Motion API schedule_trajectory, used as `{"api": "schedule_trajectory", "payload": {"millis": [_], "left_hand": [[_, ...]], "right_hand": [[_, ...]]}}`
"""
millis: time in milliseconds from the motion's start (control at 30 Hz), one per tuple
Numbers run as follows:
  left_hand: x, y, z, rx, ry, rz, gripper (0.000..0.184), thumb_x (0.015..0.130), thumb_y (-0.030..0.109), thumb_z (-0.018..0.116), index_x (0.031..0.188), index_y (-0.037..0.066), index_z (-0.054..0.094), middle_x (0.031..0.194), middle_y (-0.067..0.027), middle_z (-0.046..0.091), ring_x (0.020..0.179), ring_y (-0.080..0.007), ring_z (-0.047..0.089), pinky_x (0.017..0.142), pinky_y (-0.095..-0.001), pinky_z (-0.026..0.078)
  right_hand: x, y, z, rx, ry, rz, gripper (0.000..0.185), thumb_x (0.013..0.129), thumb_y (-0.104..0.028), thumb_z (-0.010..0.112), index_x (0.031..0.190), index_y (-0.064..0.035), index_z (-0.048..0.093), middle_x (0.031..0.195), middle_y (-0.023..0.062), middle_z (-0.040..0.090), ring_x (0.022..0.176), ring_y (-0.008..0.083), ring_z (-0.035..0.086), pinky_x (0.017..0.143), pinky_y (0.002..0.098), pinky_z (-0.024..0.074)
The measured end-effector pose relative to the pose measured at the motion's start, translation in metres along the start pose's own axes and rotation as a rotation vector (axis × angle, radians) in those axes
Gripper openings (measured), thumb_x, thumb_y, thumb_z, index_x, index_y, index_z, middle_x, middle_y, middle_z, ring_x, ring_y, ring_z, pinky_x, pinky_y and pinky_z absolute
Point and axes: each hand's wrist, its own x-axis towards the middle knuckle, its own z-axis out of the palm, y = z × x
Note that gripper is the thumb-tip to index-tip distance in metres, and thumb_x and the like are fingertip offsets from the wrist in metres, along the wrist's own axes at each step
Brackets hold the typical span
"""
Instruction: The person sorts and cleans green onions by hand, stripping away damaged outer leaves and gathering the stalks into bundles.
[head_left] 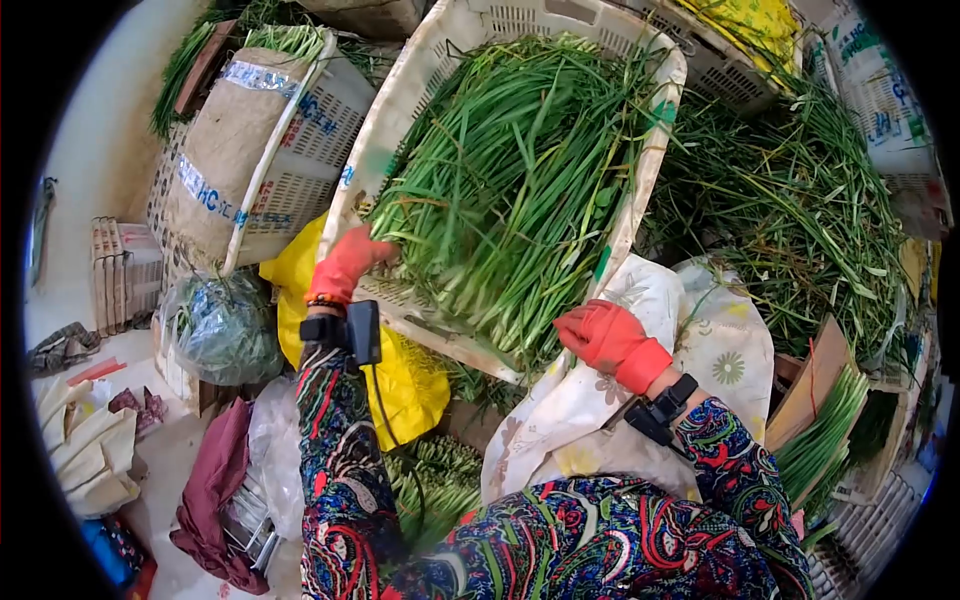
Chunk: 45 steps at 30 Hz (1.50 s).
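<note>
The pale plastic crate [650, 170] lies tilted in front of me, and the long green stalks [540, 150] I have to work with are piled inside it, their pale ends gathered toward its near left side. My left hand [350, 262], in a red glove, is at the crate's left wall, fingers reaching to those pale ends; they are partly open, but blur and leaves keep me from telling whether they have hold of any. My right hand [605, 340], gloved too, is just off the crate's near right edge, above the white patterned cloth [725, 330], fingers curled in; I can't tell whether a stalk is pinched there. To handle these well, I'd take a small bunch low, by the firm ends, since the thin leaves look easy to crease or tear. I'd draw it out along its length, with light fingers, because the stalks cross and tangle toward the crate's far end. Resting my other palm on the neighbouring stalks would stop them dragging out, and dry, yellowed blades would show best with the bunch fanned.
</note>
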Motion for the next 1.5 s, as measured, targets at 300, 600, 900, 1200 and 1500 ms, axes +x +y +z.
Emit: {"api": "schedule_trajectory", "payload": {"millis": [300, 600, 900, 1200, 1500], "left_hand": [[0.059, -0.050, 0.104, 0.206, -0.081, -0.113, 0.082, 0.068, 0.041, 0.067, 0.130, -0.001, 0.034, 0.119, -0.0279, 0.049, 0.113, -0.0358, 0.047, 0.095, -0.0369, 0.037], [0.034, -0.013, 0.119, -0.054, 0.032, 0.035, 0.113, 0.062, 0.040, 0.077, 0.138, -0.005, 0.006, 0.126, -0.0236, 0.045, 0.118, -0.0291, 0.044, 0.098, -0.0322, 0.034], [0.033, -0.019, 0.055, -0.318, -0.381, 0.072, 0.027, 0.079, 0.010, 0.059, 0.105, 0.006, 0.062, 0.102, -0.0091, 0.061, 0.089, -0.0151, 0.057, 0.066, -0.0300, 0.051], [-0.033, 0.060, 0.019, -0.627, -0.393, 0.073, 0.025, 0.079, 0.023, 0.061, 0.093, 0.003, 0.064, 0.082, -0.0032, 0.063, 0.069, -0.0116, 0.058, 0.059, -0.0247, 0.048], [-0.081, 0.145, 0.117, 0.076, -0.459, -0.001, 0.081, 0.074, 0.027, 0.066, 0.122, -0.017, 0.017, 0.100, -0.0201, 0.058, 0.064, -0.0205, 0.063, 0.049, -0.0309, 0.051]], "right_hand": [[-0.003, 0.001, 0.000, 0.034, -0.030, 0.024, 0.025, 0.084, -0.025, 0.049, 0.095, -0.0058, 0.061, 0.093, 0.0092, 0.062, 0.087, 0.0268, 0.058, 0.086, 0.0367, 0.0422], [0.001, -0.001, 0.000, 0.019, 0.048, 0.005, 0.023, 0.083, -0.025, 0.050, 0.088, -0.0063, 0.062, 0.082, 0.0090, 0.063, 0.079, 0.0254, 0.059, 0.084, 0.0354, 0.0433], [0.004, -0.014, -0.023, 0.469, -0.119, 0.357, 0.036, 0.085, -0.034, 0.049, 0.101, -0.0056, 0.063, 0.092, 0.0082, 0.065, 0.086, 0.0243, 0.060, 0.087, 0.0291, 0.0416], [0.094, -0.042, -0.003, 1.838, -0.182, 0.752, 0.043, 0.087, -0.044, 0.046, 0.117, -0.0133, 0.053, 0.113, 0.0018, 0.057, 0.106, 0.0147, 0.051, 0.091, 0.0286, 0.0372], [0.071, -0.044, -0.021, 1.849, 0.086, 0.633, 0.030, 0.084, -0.032, 0.056, 0.097, -0.0056, 0.059, 0.081, 0.0019, 0.061, 0.077, 0.0124, 0.057, 0.070, 0.0251, 0.0472]]}}
